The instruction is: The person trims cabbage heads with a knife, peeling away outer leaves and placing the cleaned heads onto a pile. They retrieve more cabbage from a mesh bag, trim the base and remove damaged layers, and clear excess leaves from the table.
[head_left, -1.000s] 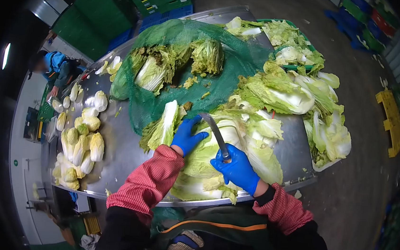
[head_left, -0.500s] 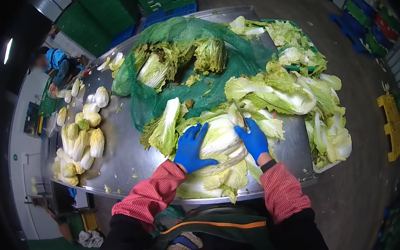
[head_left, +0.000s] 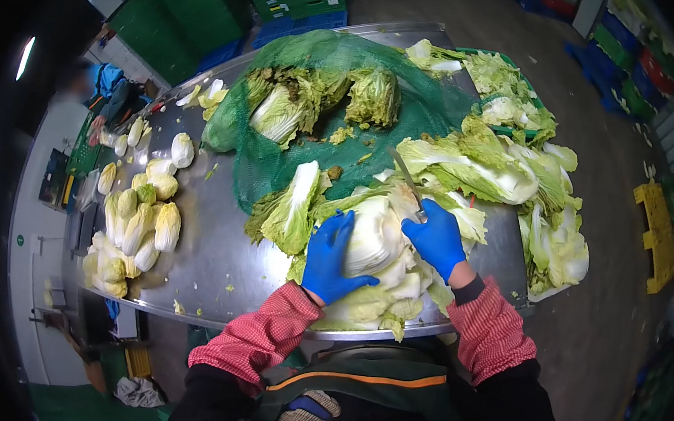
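My left hand [head_left: 333,260], in a blue glove, lies with thumb and fingers apart against the left side of a pale cabbage [head_left: 370,241]. My right hand [head_left: 436,239], also gloved in blue, is closed round a knife [head_left: 407,171] at the cabbage's right side. The blade points up and away to the left. Loose outer leaves [head_left: 373,302] lie under and in front of the cabbage. Beyond it a green net bag [head_left: 280,177] lies open with several leafy cabbages [head_left: 290,106] in it.
Trimmed small heads [head_left: 137,225] are heaped at the left of the metal table [head_left: 204,267]. More leaves fill a green crate [head_left: 535,99] at the back right and a container [head_left: 557,246] on the right. A person in blue [head_left: 107,94] stands far left.
The knife has come away from the cabbage's base, its blade now raised beside it. The cabbage has turned slightly between my hands. The whole view has shifted a little.
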The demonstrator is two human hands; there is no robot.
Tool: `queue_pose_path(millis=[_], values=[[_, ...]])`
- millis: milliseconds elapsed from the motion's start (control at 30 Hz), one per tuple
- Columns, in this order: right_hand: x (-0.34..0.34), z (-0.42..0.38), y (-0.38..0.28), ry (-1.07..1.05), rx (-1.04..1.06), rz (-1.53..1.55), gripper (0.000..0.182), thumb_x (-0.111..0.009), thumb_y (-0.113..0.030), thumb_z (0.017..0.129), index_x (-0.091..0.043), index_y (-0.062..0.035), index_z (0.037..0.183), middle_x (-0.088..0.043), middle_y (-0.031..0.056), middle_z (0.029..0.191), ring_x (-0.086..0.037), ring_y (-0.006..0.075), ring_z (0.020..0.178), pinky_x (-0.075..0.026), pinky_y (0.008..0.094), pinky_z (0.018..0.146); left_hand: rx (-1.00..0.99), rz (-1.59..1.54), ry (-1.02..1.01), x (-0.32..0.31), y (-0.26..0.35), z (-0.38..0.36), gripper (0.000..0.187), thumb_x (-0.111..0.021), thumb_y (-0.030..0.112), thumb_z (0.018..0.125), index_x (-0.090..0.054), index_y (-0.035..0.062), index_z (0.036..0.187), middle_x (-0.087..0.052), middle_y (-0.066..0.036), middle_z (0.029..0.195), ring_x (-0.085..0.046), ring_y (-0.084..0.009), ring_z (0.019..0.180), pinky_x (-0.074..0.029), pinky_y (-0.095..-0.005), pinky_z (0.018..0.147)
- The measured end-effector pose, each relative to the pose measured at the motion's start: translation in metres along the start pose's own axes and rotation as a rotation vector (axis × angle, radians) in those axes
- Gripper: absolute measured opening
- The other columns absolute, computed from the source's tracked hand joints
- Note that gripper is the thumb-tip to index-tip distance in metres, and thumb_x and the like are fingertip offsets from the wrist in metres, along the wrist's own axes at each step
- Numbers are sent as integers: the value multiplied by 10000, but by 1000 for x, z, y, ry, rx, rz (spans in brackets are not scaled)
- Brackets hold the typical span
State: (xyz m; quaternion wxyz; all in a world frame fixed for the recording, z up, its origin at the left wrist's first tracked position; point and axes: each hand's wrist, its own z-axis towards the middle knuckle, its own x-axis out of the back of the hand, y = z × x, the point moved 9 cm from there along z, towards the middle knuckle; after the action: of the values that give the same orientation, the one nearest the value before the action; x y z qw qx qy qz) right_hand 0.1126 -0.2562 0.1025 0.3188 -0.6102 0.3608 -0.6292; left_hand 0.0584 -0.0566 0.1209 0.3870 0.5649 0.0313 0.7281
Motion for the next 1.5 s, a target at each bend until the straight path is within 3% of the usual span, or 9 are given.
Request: queue_pose_path(millis=[233, 367, 500, 800, 933, 1200, 1300, 1400, 1500], values=[[10, -6, -35, -31, 27, 166, 287, -672, -234, 755, -583, 2, 893, -583, 134, 660, -612, 272, 582, -490, 397, 556, 121, -332, 11, 13, -45, 5, 1201, -870, 510, 537, -286, -13, 1447, -338, -211, 1480, -383, -385, 1319, -307, -438, 1103], [1, -9, 4, -149, -324, 444, 230, -670, -159, 795, -552, -4, 918, -517, 31, 633, -542, 142, 470, -459, 317, 387, 380, -765, 284, 18, -100, 5, 1033, -867, 211, 647, -271, -6, 1464, -368, -167, 1478, -403, -296, 1326, -301, -387, 1121], [-8, -10, 36, -146, -320, 400, 244, -656, -130, 833, -553, 6, 1008, -567, 36, 667, -527, 126, 446, -431, 269, 324, -83, -115, -195, -5, -20, 38, 1123, -835, 503, 599, -289, 41, 1466, -384, -238, 1430, -407, -379, 1299, -338, -449, 1075], [-9, -28, 97, -113, -489, 647, 189, -647, -130, 829, -587, 7, 944, -580, 49, 673, -545, 136, 465, -444, 284, 337, 320, -350, -388, -39, -84, 94, 1163, -818, 548, 613, -223, 95, 1503, -488, -236, 1358, -506, -354, 1236, -380, -401, 1057], [-20, -29, 130, -103, -492, 623, 229, -651, -137, 825, -585, 17, 981, -583, 63, 689, -553, 147, 473, -447, 290, 341, -328, 179, -435, -49, -22, 95, 1126, -779, 618, 609, -286, 101, 1479, -574, -242, 1221, -558, -398, 1128, -425, -430, 993], [35, -35, 123, -43, -414, 522, 375, -655, -157, 810, -549, 12, 1127, -585, 74, 760, -600, 160, 547, -454, 302, 335, 394, -188, -567, -26, -66, 101, 967, -830, 584, 561, -533, 48, 1310, -639, -170, 1178, -619, -293, 1082, -449, -356, 971], [70, -16, 185, 65, -159, 449, 480, -667, -203, 829, -497, -5, 1232, -631, 120, 937, -648, 214, 672, -534, 383, 568, 490, -272, -454, -13, -92, 68, 1017, -853, 559, 552, -495, 6, 1328, -637, -184, 1173, -632, -268, 1056, -475, -351, 946], [114, -26, 108, 384, 27, -729, 378, -610, -212, 871, -541, -59, 1209, -647, 138, 972, -662, 283, 784, -524, 414, 714, 502, -262, -438, -35, -82, 28, 1034, -863, 538, 550, -473, -7, 1337, -624, -196, 1184, -616, -305, 1085, -467, -382, 962], [61, -34, 70, 102, -65, -222, 296, -563, -236, 906, -576, -113, 1175, -642, 139, 1007, -641, 338, 873, -517, 423, 747, 417, -194, -349, -53, -76, -1, 1067, -872, 498, 558, -414, 3, 1385, -577, -217, 1244, -577, -327, 1146, -440, -396, 993]])
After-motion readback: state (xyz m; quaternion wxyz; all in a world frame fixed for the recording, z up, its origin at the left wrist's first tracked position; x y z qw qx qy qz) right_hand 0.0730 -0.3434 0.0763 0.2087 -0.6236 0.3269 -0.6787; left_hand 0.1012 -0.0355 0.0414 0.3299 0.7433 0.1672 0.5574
